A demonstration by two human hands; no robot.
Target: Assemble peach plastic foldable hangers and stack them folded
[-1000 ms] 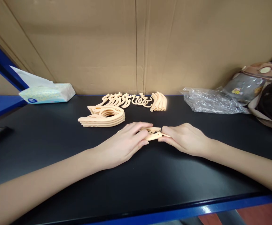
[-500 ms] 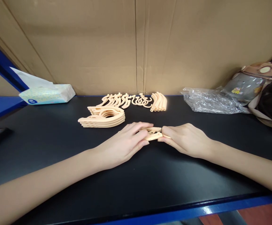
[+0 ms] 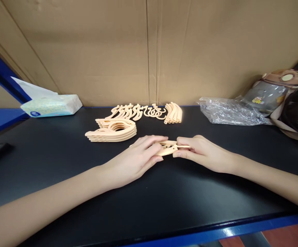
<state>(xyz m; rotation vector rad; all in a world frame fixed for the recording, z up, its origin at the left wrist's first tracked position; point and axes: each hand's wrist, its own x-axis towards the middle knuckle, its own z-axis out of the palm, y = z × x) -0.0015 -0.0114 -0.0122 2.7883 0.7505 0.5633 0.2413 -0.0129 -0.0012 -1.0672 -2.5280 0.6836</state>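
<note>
Nearest you, the black counter (image 3: 149,206) ends in a blue edge; just past it your left hand (image 3: 143,156) is closed over a pale-peach plastic piece with two hole-ended arms (image 3: 168,151), thumb on the near side and fingers over the far one. Your right hand (image 3: 206,152) pinches a thin pale-peach strip (image 3: 183,146) between thumb and forefinger at the piece's right end, so each grip is closed as far as what it holds allows. You have that piece between your hands at mid-counter; whether the strip is seated between the arms can't be told. Beyond your left hand sits a nested stack of curved pale-peach plastic frames (image 3: 115,137), which look finished. Behind it lie loose curved arms (image 3: 138,115), small hooks (image 3: 157,112) and ribbed-looking curved tubes (image 3: 173,113), so the work seems part done, with several sets of parts left over. At the back left, a pale yellow-and-blue tissue pack (image 3: 52,104) bears a blue oval logo too small to read; at the back right, behind a crumpled clear plastic bag (image 3: 231,111), a grey brown-lidded bottle (image 3: 269,94) has yellow cartoon stickers and no legible writing.
</note>
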